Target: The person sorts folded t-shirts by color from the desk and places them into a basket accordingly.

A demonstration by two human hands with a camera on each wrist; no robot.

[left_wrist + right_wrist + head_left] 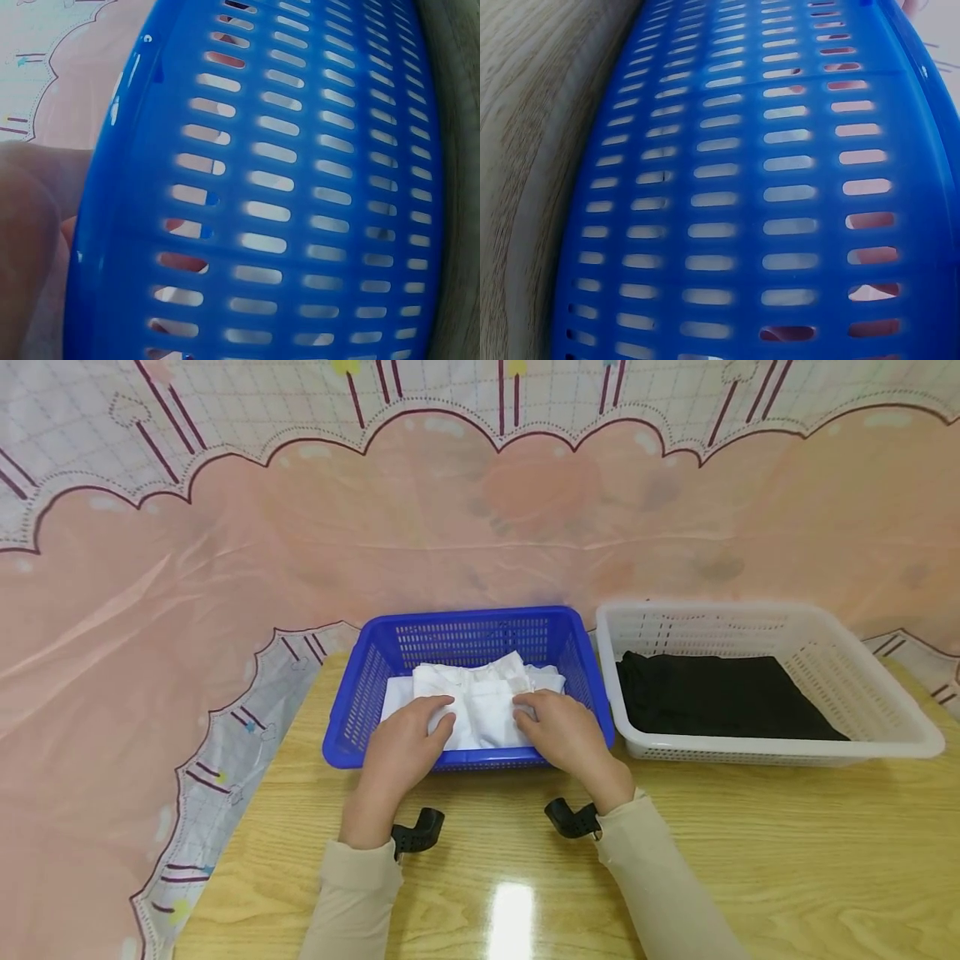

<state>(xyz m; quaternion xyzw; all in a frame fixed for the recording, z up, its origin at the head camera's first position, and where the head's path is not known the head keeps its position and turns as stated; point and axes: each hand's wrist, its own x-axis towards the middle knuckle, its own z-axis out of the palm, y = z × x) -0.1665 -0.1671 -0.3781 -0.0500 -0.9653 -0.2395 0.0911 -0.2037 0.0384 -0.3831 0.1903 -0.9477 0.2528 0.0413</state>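
White folded cloth (491,714) lies in a blue plastic basket (348,702), its top layer creased and raised at the back. Over the left part of it, my left hand (405,739) reaches across the front rim, thumb and forefinger spread a little apart on the fabric. My right hand (566,735) rests on the cloth's right side, fingers slightly bent. Other fingertips are hidden behind the hands. In the left wrist view the slotted basket wall (120,217) fills most of the picture; the right wrist view likewise shows the slotted wall (922,187) up close.
To the right stands a white plastic basket (885,702) with folded black cloth (720,697) in it, close beside the blue one. Both are on a wooden table (480,827). A printed pink curtain (480,527) hangs behind and along the left edge.
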